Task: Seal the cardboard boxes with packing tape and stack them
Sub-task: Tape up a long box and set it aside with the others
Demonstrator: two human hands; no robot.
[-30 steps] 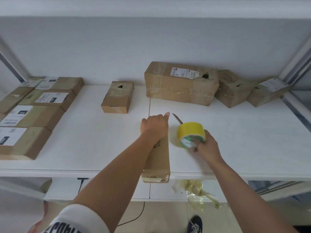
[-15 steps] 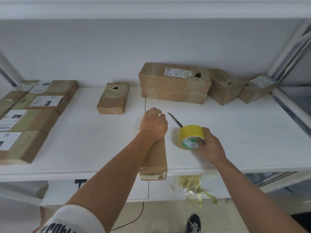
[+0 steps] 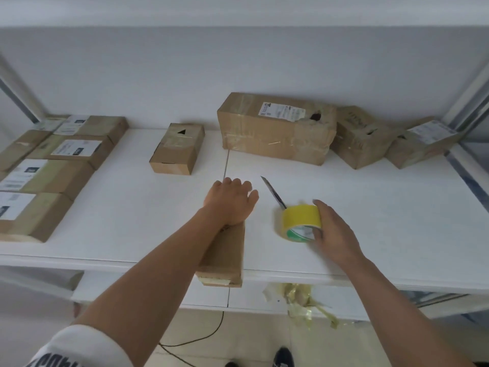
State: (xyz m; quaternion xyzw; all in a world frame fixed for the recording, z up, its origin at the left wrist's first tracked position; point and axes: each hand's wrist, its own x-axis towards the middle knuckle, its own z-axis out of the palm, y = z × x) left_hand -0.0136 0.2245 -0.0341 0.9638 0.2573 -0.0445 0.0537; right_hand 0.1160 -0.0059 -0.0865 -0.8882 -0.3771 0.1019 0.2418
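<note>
**Left hand on the narrow box, right hand on the tape roll**

Fingers [image 3: 239,185] of my left hand [image 3: 230,201] lie fairly straight and slightly spread, draped over the far end of the long narrow brown cardboard box [image 3: 225,256]; they press on it rather than curl round it. That box lies on the white worktop [image 3: 383,221] with its near end jutting just past the front edge, where a strip of pale tape shows on its end face.

My right hand [image 3: 334,233] grips the yellow roll of packing tape [image 3: 300,219], fingers over its top and side, the thumb hidden from me. The roll rests on the worktop just right of the narrow box, its green and white core facing me. A thin metal blade [image 3: 272,192] sticks out from behind the roll, pointing away and to the left; I cannot tell what holds it.

Further back stands a small brown box with a black triangle mark [image 3: 177,149], and right of it a large taped brown box with a white label [image 3: 275,128]. Two more brown boxes [image 3: 362,139] [image 3: 420,144] sit tilted at the far right. Along the left, several flat brown boxes with white labels [image 3: 47,176] lie side by side. Crumpled yellowish tape scraps [image 3: 301,298] hang below the front edge.
</note>
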